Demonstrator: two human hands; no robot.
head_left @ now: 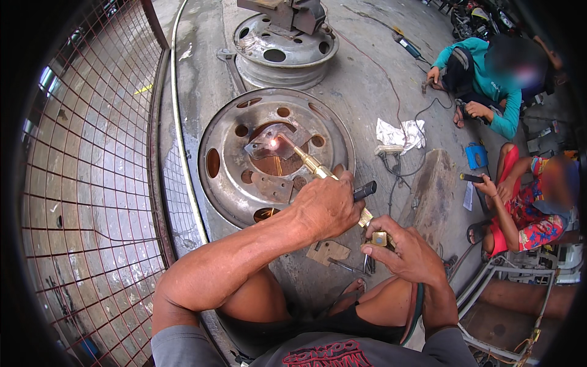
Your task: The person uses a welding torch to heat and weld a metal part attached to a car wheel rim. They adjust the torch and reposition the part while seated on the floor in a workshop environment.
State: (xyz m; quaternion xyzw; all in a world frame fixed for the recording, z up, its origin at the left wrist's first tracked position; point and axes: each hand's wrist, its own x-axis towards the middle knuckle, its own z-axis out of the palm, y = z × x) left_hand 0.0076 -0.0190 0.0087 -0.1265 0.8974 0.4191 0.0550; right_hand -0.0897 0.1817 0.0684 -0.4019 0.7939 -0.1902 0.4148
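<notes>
My left hand (324,205) is closed around a brass cutting torch (315,165); my right hand (400,251) grips its rear end near the valve knob. The torch tip glows bright on a small metal plate (255,148) lying over the middle of a worn steel wheel (214,186), with orange sparks visible in the opening beneath. A short black cylindrical piece (364,191) sticks out beside my left hand. A cut metal piece (330,251) and some tools lie on the floor below the wheel.
A wire-mesh barrier (92,183) runs along the left. A second wheel (278,70) carries a vise (281,12). At right crouch a person in teal (501,116) and another in red (526,232). Cables, a white cloth (400,133), blue box (476,155) and wooden board (428,183) lie on the floor.
</notes>
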